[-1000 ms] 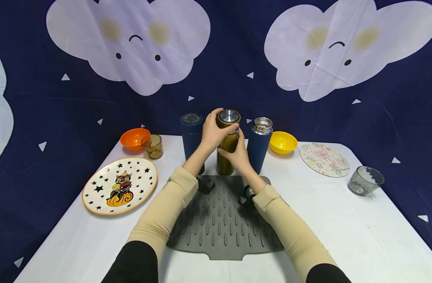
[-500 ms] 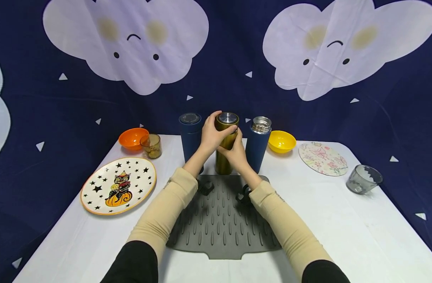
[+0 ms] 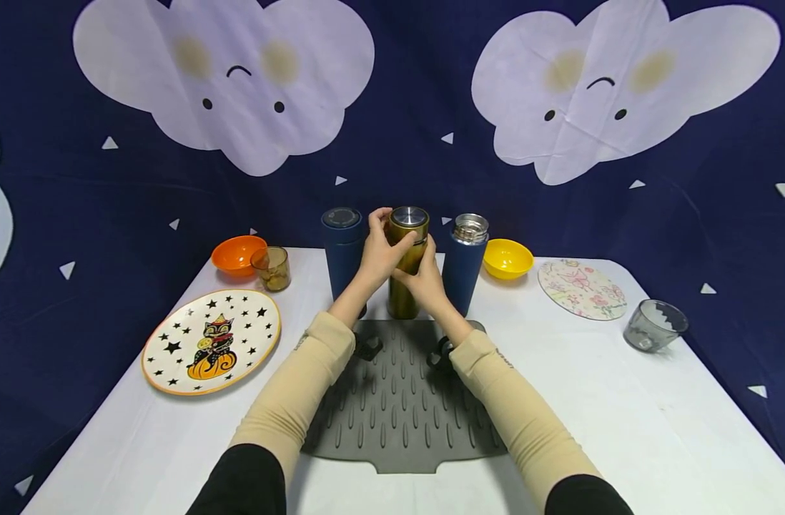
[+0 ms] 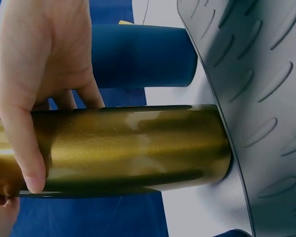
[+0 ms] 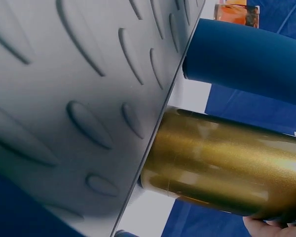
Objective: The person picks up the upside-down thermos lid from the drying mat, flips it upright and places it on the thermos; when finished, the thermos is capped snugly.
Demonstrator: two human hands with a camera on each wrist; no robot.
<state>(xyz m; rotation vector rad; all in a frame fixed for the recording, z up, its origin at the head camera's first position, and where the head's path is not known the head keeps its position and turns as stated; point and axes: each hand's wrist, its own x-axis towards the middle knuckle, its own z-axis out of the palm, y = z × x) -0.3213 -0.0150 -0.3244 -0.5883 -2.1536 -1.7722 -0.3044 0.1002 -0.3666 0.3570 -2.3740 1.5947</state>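
A gold thermos flask (image 3: 402,297) with a silver-topped lid (image 3: 409,217) stands upright just beyond the grey ridged mat (image 3: 399,408). My left hand (image 3: 378,254) grips the lid, its thumb across the front and fingers round the far left side. Lower down, my right hand (image 3: 427,280) holds the flask's body, with the thumb in front. The left wrist view shows the right hand (image 4: 44,74) wrapped over the gold body. Only fingertips of the right hand (image 5: 271,226) show in the right wrist view. A thin silver band shows below the lid.
A lidded blue flask (image 3: 343,250) stands left of the gold one; a blue flask without lid (image 3: 463,268) stands right. Farther out are an orange bowl (image 3: 234,256), amber glass (image 3: 272,270), cat plate (image 3: 174,357), yellow bowl (image 3: 508,261), floral disc (image 3: 582,290) and grey glass (image 3: 653,329).
The gold flask's lid sits slightly lower than a second ago, and my left hand has come down with it. My right hand keeps its hold. The head view has shifted slightly.
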